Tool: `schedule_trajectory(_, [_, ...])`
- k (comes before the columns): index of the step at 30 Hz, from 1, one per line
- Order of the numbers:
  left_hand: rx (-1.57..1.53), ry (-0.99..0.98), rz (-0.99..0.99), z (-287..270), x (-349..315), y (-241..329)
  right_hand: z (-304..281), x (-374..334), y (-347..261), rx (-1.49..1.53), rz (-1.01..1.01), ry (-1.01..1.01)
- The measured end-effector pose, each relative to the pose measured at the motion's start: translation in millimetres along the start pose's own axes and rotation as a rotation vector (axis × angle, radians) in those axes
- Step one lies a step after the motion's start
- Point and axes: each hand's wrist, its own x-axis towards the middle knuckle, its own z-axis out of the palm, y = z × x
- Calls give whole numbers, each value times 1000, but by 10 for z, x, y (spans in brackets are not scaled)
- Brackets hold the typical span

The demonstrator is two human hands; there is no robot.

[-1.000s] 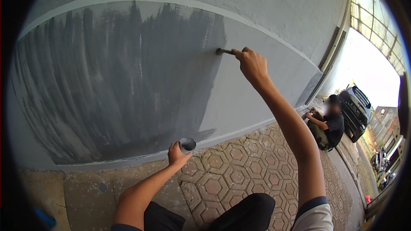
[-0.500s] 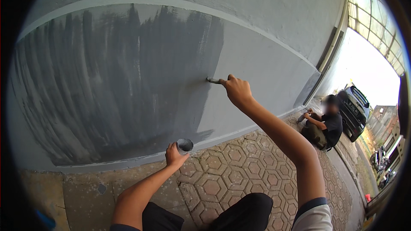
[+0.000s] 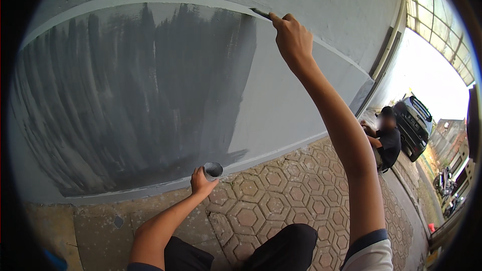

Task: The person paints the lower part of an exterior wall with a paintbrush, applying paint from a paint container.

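Note:
My right hand (image 3: 292, 40) is raised high and grips a paintbrush (image 3: 261, 13), whose tip touches the wall near the top edge of the painted band. The wall panel (image 3: 150, 95) carries dark grey wet strokes on its left part and lighter grey on its right part. My left hand (image 3: 202, 183) is held low near the wall's base and grips a small round paint cup (image 3: 213, 169) with dark paint inside.
Hexagonal paving stones (image 3: 281, 200) cover the ground below the wall. A person (image 3: 386, 138) in dark clothes crouches by the wall to the right. Behind that person stands a dark car (image 3: 414, 123). My dark-trousered knee (image 3: 286, 246) shows at the bottom.
My right hand has swept the brush down the wall and then up to the top edge of the band. My left hand with the cup stays nearly still.

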Motion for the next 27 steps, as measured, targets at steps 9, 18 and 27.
schedule_trajectory(9, [37, 14, -1, -61, 0, 116, 556, -1325, -102, 46, -101, -529])
schedule_trajectory(18, [22, -1, -2, -43, -13, 109, 554, -1158, -55, 48, -123, -401])
schedule_trajectory(27, [39, -16, -26, -37, -4, 20, 227, -256, 236, 36, 85, 71])
